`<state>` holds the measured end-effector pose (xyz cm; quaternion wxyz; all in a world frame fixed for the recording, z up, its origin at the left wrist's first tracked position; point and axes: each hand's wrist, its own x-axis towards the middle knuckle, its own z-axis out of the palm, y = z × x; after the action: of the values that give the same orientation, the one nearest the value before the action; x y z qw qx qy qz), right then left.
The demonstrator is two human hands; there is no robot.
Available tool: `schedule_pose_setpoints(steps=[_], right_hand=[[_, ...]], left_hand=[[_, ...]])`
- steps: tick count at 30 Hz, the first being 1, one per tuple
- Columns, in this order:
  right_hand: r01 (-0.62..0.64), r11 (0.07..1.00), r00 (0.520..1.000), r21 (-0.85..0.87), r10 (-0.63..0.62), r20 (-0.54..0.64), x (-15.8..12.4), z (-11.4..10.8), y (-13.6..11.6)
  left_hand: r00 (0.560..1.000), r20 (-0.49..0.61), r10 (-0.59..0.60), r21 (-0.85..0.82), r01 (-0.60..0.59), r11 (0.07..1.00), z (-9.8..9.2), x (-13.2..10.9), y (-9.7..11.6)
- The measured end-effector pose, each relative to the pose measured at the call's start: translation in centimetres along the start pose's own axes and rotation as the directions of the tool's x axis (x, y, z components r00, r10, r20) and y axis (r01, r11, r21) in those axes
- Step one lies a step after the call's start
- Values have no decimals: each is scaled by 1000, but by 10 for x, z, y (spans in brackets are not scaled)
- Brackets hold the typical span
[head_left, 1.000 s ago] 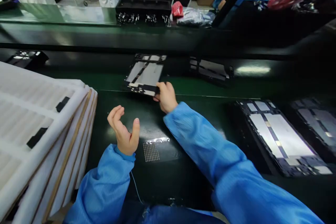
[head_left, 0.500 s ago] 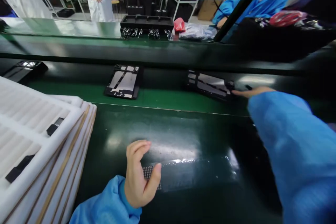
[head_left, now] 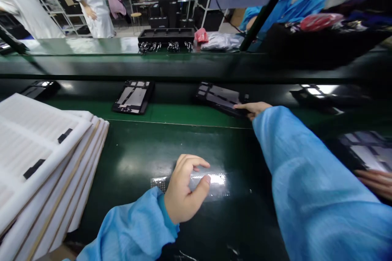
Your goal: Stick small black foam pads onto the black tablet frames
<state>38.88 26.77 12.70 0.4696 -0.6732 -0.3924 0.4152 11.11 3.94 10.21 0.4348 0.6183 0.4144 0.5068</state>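
My right hand (head_left: 256, 109) reaches out to the belt, its fingers on the near right end of an opened tablet (head_left: 222, 97) with silver panels and black strips showing. The thumb is mostly hidden. My left hand (head_left: 188, 189) hovers over the dark green bench, fingers curved and apart, holding nothing. Partly behind it lies a clear strip (head_left: 159, 182) with a grid of small dark squares at its left end. Another opened tablet (head_left: 133, 97) rests on the belt to the left.
White foam trays (head_left: 39, 138) with small black pieces are stacked at left. More devices lie at far left (head_left: 41, 89) and right (head_left: 321, 94). At the right edge another person's hand (head_left: 378, 181) touches a blurred tablet (head_left: 370, 149). A black bin (head_left: 167, 34) stands on the shelf.
My right hand has moved left and further onto the tablet, which now sits further left. My left hand has shifted right across the clear strip. A co-worker's hand with a tablet has appeared at right.
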Motion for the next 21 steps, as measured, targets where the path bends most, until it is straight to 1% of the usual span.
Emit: schedule_pose_setpoints(steps=[1,2,3,4,5,6,8,9,10,11,12,13,14,15,16,17,18,19,20,21], right_hand=[[-149,988,988,-40,151,37,4,-2,-4],[-261,963,962,-63,265,68,4,-1,-8],[-327,943,938,-60,331,97,-1,1,-10],[-379,924,913,-56,383,137,-13,5,-10],[-415,908,890,-47,416,184,-32,8,-8],[-441,897,867,-38,436,240,-57,11,-5],[-473,880,811,-38,452,371,-124,8,5],[-493,868,763,-61,465,448,-161,0,12],[-510,854,708,-98,482,516,-198,-13,18],[-490,865,662,-109,451,599,-232,-29,25],[-383,921,644,-72,322,694,-262,-50,30],[-293,955,670,-42,237,704,-286,-72,35],[-226,974,704,-33,187,685,-305,-94,39],[-183,983,745,-29,158,648,-318,-113,43],[-171,985,787,-27,154,597,-325,-127,45],[-172,985,814,-14,150,561,-329,-135,48],[-173,985,829,11,139,542,-329,-136,49],[-160,986,836,46,110,537,-326,-129,50],[-129,988,841,80,66,537,-320,-115,50],[-71,992,845,103,5,534,-313,-96,49]], left_hand=[[997,3,-77,-43,77,996,7,4,-1],[988,3,-157,-86,157,984,13,10,-5],[972,1,-236,-130,235,963,21,20,-11],[951,0,-309,-174,305,936,29,33,-17],[928,-1,-372,-216,363,906,37,48,-24],[905,3,-425,-253,412,876,46,63,-30],[865,50,-499,-296,490,820,59,88,-38],[849,75,-522,-300,519,801,61,94,-40],[836,106,-538,-297,543,785,59,95,-39],[823,146,-548,-287,566,773,54,91,-37],[808,200,-555,-269,590,761,44,80,-33],[786,269,-557,-246,615,749,32,66,-29],[749,361,-555,-212,646,734,18,48,-23],[696,461,-551,-164,677,717,4,30,-18],[633,551,-544,-111,701,704,-8,11,-13],[572,624,-533,-53,711,701,-19,-5,-7],[518,677,-523,8,704,710,-28,-19,-3],[486,705,-517,67,679,731,-34,-29,1],[484,706,-516,121,636,762,-40,-35,4],[512,686,-517,167,581,797,-45,-37,5]])
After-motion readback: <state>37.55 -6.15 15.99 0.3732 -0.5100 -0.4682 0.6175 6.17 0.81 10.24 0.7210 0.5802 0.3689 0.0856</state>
